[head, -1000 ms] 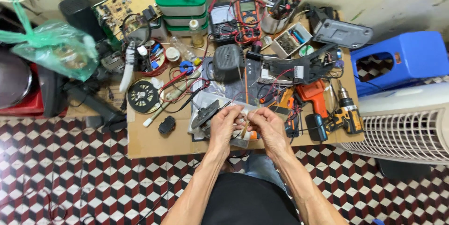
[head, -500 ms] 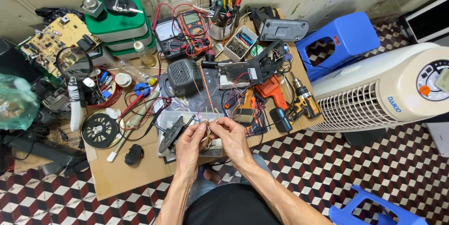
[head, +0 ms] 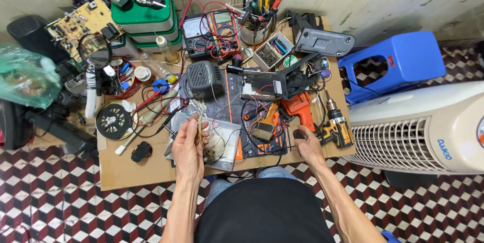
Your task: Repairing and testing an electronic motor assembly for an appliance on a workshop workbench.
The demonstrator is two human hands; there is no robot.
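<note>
Far left: a green plastic bag point(head: 25, 77) sits at nine o'clock, off the edge of my surface point(head: 126, 170), a brown board crowded with tools.
Round part: a black and brass disc point(head: 114, 120) lies at eight o'clock from the grey box-shaped speaker point(head: 204, 79).
My left hand point(head: 189, 148): fingers curled and clamped on a small tangle of thin wires with a pale part point(head: 203, 133), held just above a clear plastic tray point(head: 227, 147).
Tangle: at six o'clock from the speaker, near the front edge of the surface; what the pale part is, I cannot tell.
Centre back: an orange multimeter point(head: 225, 28) with red leads stands at twelve o'clock from my left hand.
My right hand point(head: 308, 147): well apart from the left, resting on the front edge over a small dark object point(head: 299, 134); whether it grips it, I cannot tell.
Drill: an orange power drill point(head: 298, 109) lies just at twelve o'clock from my right hand.
Far right: a blue plastic stool point(head: 398, 64) and a white tower fan point(head: 423, 132) at three o'clock.
</note>
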